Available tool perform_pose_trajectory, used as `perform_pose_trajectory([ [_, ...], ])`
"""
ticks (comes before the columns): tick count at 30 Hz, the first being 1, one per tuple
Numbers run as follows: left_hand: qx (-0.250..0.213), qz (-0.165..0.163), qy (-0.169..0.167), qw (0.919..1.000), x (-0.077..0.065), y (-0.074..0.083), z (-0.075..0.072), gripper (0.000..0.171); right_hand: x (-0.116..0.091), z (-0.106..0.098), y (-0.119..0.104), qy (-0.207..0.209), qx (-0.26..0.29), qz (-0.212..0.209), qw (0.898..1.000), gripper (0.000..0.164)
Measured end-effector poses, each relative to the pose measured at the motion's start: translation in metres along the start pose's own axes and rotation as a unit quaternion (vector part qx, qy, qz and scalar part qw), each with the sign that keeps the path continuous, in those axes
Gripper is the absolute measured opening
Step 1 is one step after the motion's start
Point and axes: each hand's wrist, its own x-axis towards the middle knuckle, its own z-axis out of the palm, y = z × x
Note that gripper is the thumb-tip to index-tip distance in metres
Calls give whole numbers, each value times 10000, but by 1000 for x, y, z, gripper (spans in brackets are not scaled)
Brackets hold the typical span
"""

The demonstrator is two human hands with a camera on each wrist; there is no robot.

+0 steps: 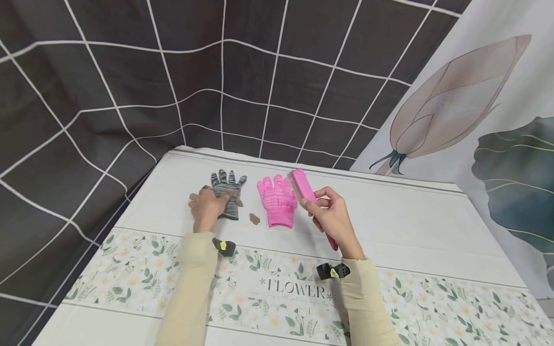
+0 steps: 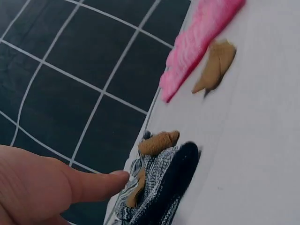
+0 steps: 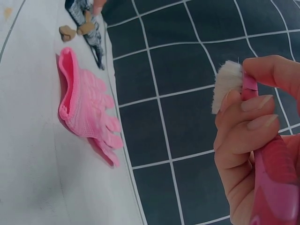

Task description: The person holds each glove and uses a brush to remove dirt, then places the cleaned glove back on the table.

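My left hand [image 1: 207,207] is over the left side of a grey-and-black knitted glove [image 1: 230,183], its thumb stretched out. In the left wrist view, brown clay-like pieces [image 2: 159,143] lie on that glove near the thumb tip; the other fingers are mostly hidden. With my right hand [image 1: 333,216] I grip a pink brush [image 1: 305,185] by its handle, raised above the table. Its white bristles [image 3: 228,86] show in the right wrist view. Between the hands a pink knitted glove [image 1: 279,206] lies flat, fingers pointing away.
A loose brown lump [image 1: 254,219] lies between the two gloves. The table has a white cloth [image 1: 407,221] with a floral band. Beyond its far edge hangs a dark curtain [image 1: 246,72] with white grid lines, and a leaf-printed drape [image 1: 450,105] hangs at right.
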Motion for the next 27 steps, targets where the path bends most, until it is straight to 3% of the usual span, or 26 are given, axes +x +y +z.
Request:
perform_pose_trajectory([
  [4, 58, 184, 5, 9998, 4, -5, 4, 54, 2, 0, 3, -4, 18, 50, 10000, 30],
  [7, -60, 149, 58, 9999, 9, -8, 9, 55, 2, -1, 2, -13, -6, 50, 10000, 29],
  [12, -556, -179, -176, 9981, 14, -13, 9, 53, 0, 0, 0, 11, -14, 74, 10000, 28],
  [18, -1261, -181, -297, 9914, 14, -11, 6, 36, 0, -1, 2, -8, -38, 85, 10000, 29],
  [21, -2122, -360, -467, 9755, 15, -8, 6, 30, 0, -1, 2, 4, -51, 90, 9999, 29],
  [25, -3339, -744, -876, 9356, 16, -6, 7, 36, 1, 0, 2, 8, -43, 104, 9999, 29],
  [27, -3731, -836, -1040, 9181, 18, -5, 8, 39, 1, 0, 2, 2, -40, 99, 9999, 30],
])
